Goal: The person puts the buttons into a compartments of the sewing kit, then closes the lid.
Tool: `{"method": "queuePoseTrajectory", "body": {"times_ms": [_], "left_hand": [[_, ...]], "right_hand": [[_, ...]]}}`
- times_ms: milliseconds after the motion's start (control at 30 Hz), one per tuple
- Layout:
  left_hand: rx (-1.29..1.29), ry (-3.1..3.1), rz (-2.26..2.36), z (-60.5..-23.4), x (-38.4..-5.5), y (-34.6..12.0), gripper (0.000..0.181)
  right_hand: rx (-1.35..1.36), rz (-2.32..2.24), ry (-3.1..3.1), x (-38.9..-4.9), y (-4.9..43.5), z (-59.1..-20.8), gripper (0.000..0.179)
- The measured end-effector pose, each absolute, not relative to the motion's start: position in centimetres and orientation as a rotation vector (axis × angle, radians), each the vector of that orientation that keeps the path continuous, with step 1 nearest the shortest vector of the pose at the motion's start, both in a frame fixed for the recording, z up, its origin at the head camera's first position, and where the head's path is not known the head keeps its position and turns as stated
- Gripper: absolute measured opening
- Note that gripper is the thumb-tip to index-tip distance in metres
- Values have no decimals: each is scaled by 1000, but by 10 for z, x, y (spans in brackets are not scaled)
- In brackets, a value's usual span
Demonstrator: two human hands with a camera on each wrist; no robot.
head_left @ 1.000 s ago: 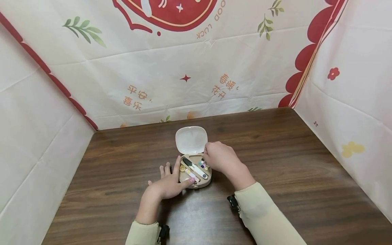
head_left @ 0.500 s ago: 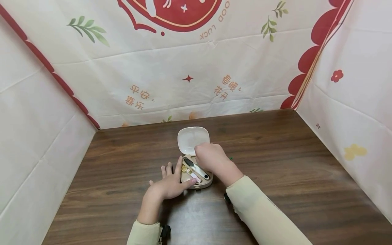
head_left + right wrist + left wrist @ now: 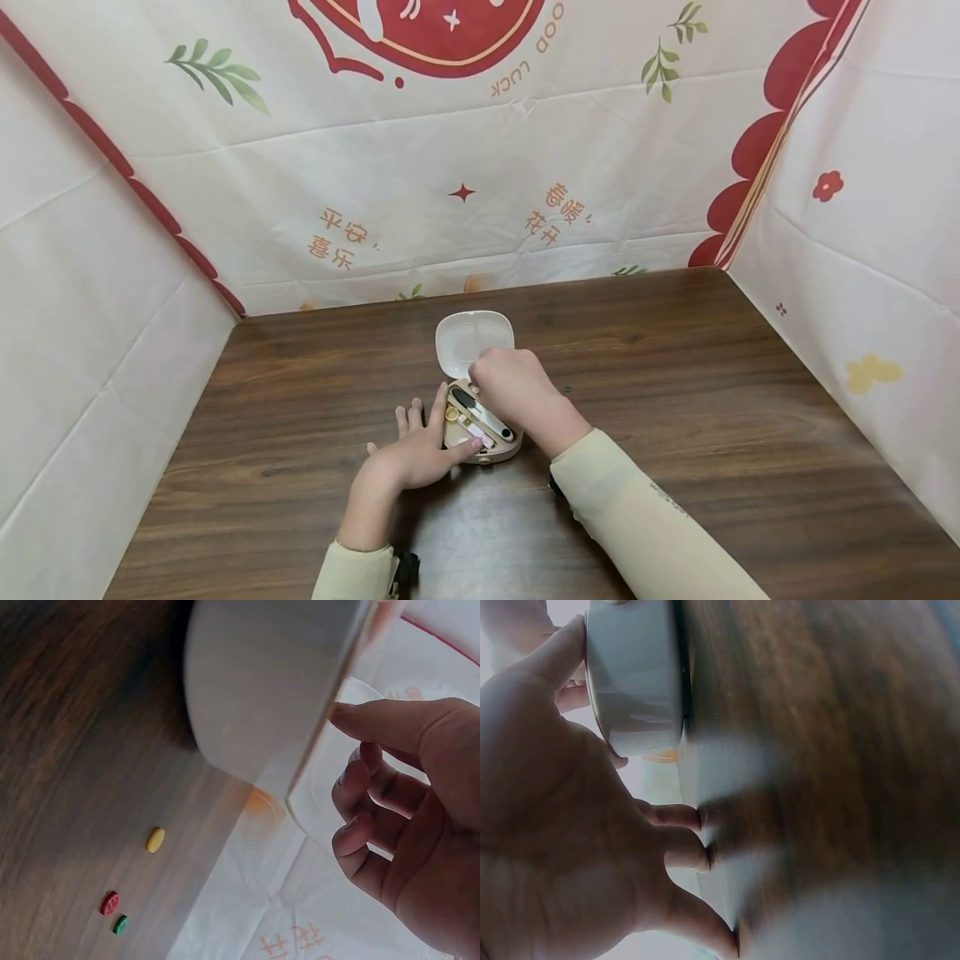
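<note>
A small sewing kit box point(image 3: 487, 457) stands on the table with its white lid point(image 3: 465, 337) raised. Inside lie thread snips point(image 3: 483, 414) with a dark tip and white handle, and a yellow ring-shaped piece point(image 3: 452, 413). My left hand point(image 3: 408, 458) rests at the box's left, thumb and index straight along its rim, the other fingers spread to the table. Over the box's back right part is my right hand point(image 3: 513, 383), fingers curled. In the right wrist view its thumb point(image 3: 382, 724) meets the rim; whether the fingertips pinch anything is hidden.
Yellow point(image 3: 155, 840), red point(image 3: 110, 903) and green point(image 3: 121, 925) buttons lie on the wooden table point(image 3: 300, 400) to the box's right. A printed white cloth point(image 3: 420, 158) hangs behind and at both sides.
My right hand has moved left from the box's right edge to over its back part, covering the small buttons inside. The green button on the table has come into sight. My left hand keeps its place.
</note>
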State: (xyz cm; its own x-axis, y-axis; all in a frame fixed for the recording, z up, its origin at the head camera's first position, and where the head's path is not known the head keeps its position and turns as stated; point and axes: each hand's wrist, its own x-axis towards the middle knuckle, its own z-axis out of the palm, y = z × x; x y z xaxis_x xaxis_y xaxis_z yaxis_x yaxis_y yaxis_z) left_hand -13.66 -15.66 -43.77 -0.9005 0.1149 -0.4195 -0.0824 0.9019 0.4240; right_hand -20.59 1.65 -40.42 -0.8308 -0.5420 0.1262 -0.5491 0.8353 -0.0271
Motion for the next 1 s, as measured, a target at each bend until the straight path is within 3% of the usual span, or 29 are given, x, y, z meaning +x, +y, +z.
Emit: {"method": "queuePoseTrajectory", "body": {"times_ms": [533,1000], "left_hand": [[8,2617,614,-439,-137,-154,103],[2,2612,609,-439,-136,-153,104]], "right_hand": [[590,377,-3074,-198,49,-380,14],[341,614,-3102,-188,95,-398,11]]}}
